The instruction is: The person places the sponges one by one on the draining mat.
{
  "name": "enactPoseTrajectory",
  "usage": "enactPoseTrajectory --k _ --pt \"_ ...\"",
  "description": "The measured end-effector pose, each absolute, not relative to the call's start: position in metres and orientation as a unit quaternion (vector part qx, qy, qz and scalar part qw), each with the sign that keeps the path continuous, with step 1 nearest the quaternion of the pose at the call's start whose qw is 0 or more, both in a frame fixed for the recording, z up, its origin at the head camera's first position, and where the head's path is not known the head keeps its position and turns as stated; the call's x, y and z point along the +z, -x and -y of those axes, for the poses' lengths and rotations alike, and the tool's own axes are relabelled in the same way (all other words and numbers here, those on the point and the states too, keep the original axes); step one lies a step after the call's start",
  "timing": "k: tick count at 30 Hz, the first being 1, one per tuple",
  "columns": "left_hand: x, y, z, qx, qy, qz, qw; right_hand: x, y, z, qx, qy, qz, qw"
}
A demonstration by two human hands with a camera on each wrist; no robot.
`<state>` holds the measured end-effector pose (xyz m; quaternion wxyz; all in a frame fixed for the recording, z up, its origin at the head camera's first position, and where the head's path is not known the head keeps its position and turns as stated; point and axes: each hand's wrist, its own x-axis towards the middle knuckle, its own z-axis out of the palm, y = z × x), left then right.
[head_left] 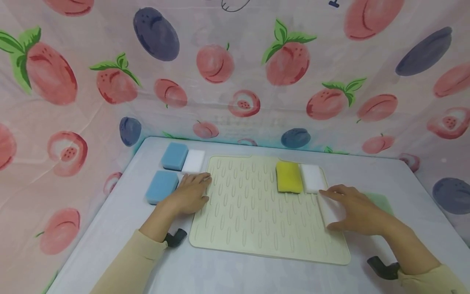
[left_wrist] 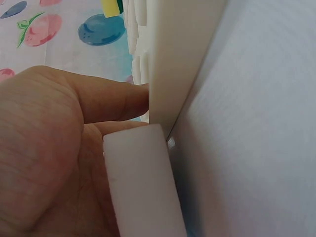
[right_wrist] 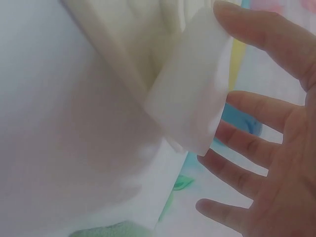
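My left hand (head_left: 191, 194) lies at the left edge of a cream draining mat (head_left: 253, 228) with raised oval ridges. Its thumb touches the mat's side in the left wrist view, and a white sponge block (left_wrist: 143, 182) stands by the palm. My right hand (head_left: 356, 208) is spread over another white sponge block (head_left: 332, 210) that lies across the mat's right edge. Thumb and fingertips reach the block's edges, with the fingers straight and apart in the right wrist view. A yellow sponge (head_left: 289, 177) and a white sponge block (head_left: 311, 178) lie side by side at the mat's far right.
Two blue sponges (head_left: 174, 156) and a white block (head_left: 193, 161) lie left of the mat. A pale green piece (head_left: 380, 202) shows partly behind my right hand. The white table (head_left: 235, 275) backs onto a fruit-print curtain (head_left: 235, 49).
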<state>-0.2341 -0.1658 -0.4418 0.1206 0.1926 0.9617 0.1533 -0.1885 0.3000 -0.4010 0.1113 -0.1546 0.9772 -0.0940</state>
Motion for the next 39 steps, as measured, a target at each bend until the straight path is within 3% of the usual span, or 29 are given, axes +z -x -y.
enactPoseTrajectory --k 39 --pt "-0.439 0.235 0.166 0.149 -0.196 -0.961 0.125 -0.403 0.185 -0.279 -0.093 0.186 -0.972 0.109"
